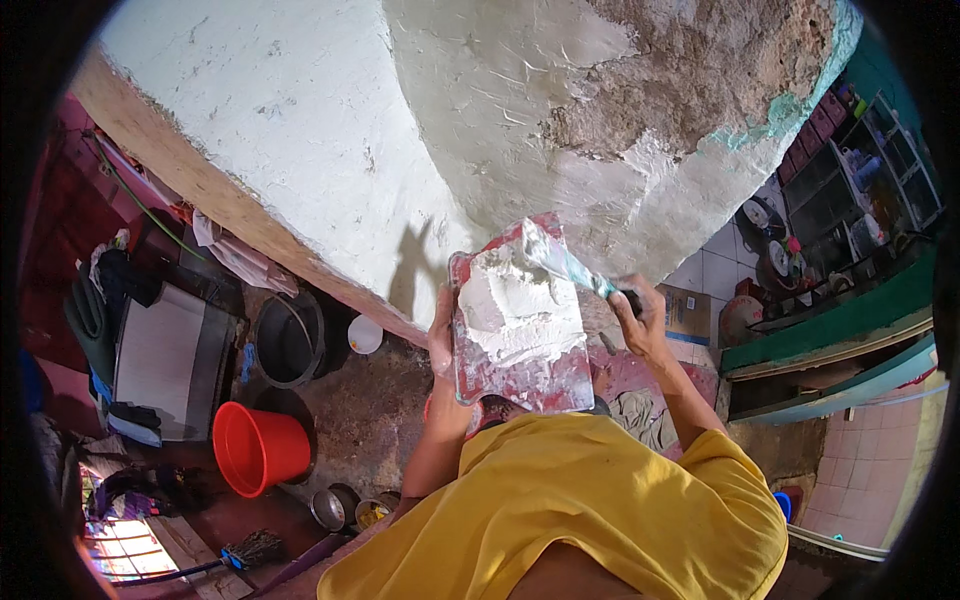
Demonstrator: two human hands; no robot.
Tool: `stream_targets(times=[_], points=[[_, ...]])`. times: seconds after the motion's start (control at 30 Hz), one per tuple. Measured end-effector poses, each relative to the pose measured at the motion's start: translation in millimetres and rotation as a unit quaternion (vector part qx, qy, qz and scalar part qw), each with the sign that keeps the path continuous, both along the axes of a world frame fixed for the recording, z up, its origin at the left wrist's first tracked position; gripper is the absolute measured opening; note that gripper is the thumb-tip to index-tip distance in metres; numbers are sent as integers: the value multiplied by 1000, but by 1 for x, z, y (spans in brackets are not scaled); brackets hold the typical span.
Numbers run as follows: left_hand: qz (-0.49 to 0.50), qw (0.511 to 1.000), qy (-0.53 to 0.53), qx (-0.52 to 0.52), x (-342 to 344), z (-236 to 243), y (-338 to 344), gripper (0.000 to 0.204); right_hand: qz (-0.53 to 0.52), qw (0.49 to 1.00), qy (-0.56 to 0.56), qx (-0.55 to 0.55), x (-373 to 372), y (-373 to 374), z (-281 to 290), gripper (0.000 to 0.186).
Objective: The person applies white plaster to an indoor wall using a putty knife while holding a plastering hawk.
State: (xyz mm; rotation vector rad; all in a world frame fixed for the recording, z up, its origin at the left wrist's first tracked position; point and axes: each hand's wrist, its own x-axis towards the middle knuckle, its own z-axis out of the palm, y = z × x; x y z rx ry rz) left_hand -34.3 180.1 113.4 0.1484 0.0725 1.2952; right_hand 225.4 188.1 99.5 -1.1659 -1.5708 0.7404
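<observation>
My left hand [441,335] grips the left edge of a red board [520,385] smeared with white. A thick mound of white plaster [508,308] covers much of its surface. My right hand [641,318] is closed around the dark handle of a putty knife [572,266]. The knife's plaster-coated blade lies over the top right part of the board, at the plaster. Just beyond the board stands a wall corner [440,150], white on the left and part-coated on the right. Rough brown masonry [690,85] shows bare at its upper right.
On the floor at left stand a red bucket [262,448], a black bucket [290,338] and a small white container [365,335]. Metal pots [333,507] sit below them. At right are a cardboard box [688,314], a green-edged counter [830,315] and shelves with kitchenware [868,170].
</observation>
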Motion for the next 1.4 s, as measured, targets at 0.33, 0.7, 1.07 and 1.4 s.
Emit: stream_targets(times=[0.33,0.7,1.07,1.4], points=[[57,983,172,23,-22,-24,12,50,-8,989,-129,-72,110,-20,4,18],[-194,960,186,-81,-29,-15,27,38,190,911,-365,-36,110,67,149,31],[8,927,371,52,-21,10,-17,41,316,901,-273,-118,63,65,110,27],[-55,990,113,-58,-37,-41,14,59,172,944,-278,-49,57,43,80,33]])
